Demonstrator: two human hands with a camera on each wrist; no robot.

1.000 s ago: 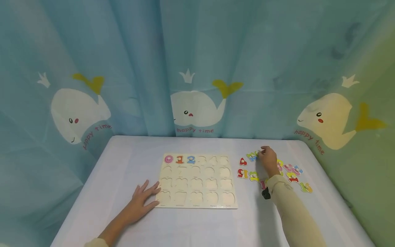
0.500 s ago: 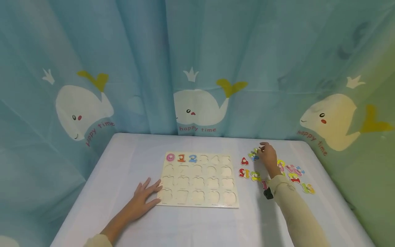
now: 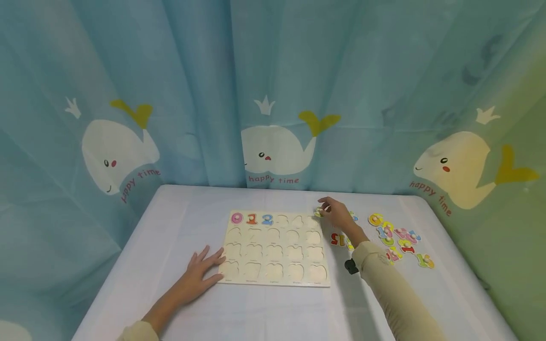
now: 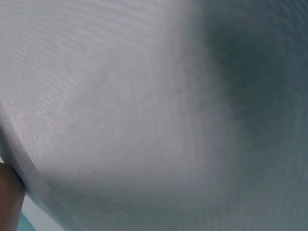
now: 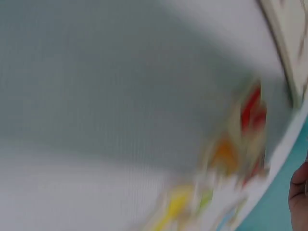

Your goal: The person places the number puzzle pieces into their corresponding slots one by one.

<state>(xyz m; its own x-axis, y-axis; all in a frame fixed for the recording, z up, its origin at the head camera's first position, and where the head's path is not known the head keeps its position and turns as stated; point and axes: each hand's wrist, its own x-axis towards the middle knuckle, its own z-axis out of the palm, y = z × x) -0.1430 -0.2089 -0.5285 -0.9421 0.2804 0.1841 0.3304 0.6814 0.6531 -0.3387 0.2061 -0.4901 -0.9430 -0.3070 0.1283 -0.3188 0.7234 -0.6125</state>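
Observation:
A pale wooden number puzzle board [image 3: 263, 240] lies on the table, with a pink 0 [image 3: 236, 218], an orange 1 [image 3: 252, 219] and a blue 2 [image 3: 267, 219] in its top row. My left hand [image 3: 197, 276] rests with fingers spread at the board's left edge. Just beyond the top right corner, my right hand [image 3: 339, 215] pinches a small yellow-green puzzle piece [image 3: 318, 211]; its number is partly hidden by the fingers. Part of that hand [image 5: 299, 197] shows at the edge of the blurred right wrist view.
Loose number pieces lie right of the board, among them a red and orange 15 [image 3: 338, 239], a yellow and orange piece [image 3: 375, 219] and a green and orange one [image 3: 425, 260]. White cloth covers the table [image 3: 264, 312]. A blue whale-print curtain [image 3: 192, 94] hangs behind.
My right hand has moved left from the loose pieces toward the board's top right corner, carrying the yellow-green piece. Pieces it covered now show. My left hand stays at the board's edge.

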